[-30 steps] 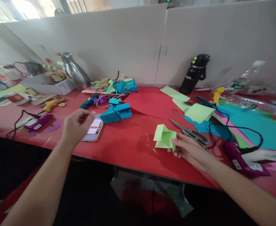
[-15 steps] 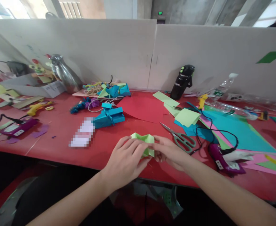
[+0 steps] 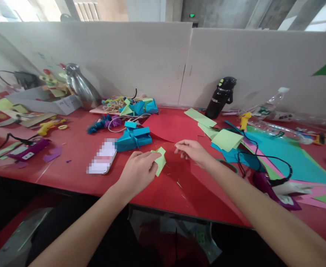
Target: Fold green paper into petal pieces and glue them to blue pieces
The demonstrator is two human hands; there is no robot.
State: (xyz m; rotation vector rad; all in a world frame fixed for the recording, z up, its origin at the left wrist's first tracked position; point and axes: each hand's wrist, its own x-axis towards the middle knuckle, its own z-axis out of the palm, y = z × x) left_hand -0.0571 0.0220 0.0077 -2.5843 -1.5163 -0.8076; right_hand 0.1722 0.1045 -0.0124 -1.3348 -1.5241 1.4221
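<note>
My left hand (image 3: 140, 168) pinches a small folded light green paper (image 3: 160, 161) over the red table, a little in front of a folded blue paper piece (image 3: 135, 138). A phone (image 3: 103, 155) lies left of that hand. To the right, my right hand (image 3: 191, 151) is apart from the green paper, its thumb and fingertips drawn together; whether anything tiny is between them cannot be made out. Scissors (image 3: 229, 165) lie mostly hidden behind my right forearm.
A red paper sheet (image 3: 172, 126) lies behind my hands. Further back stand a black bottle (image 3: 221, 97) and a steel jug (image 3: 82, 86). Colored sheets (image 3: 293, 154) and a purple power strip (image 3: 274, 193) are at the right, with black cables near my right forearm.
My right hand has let go of the green paper and moved away from it, slightly up. My left hand has carried the paper a little left. The view has shifted slightly.
</note>
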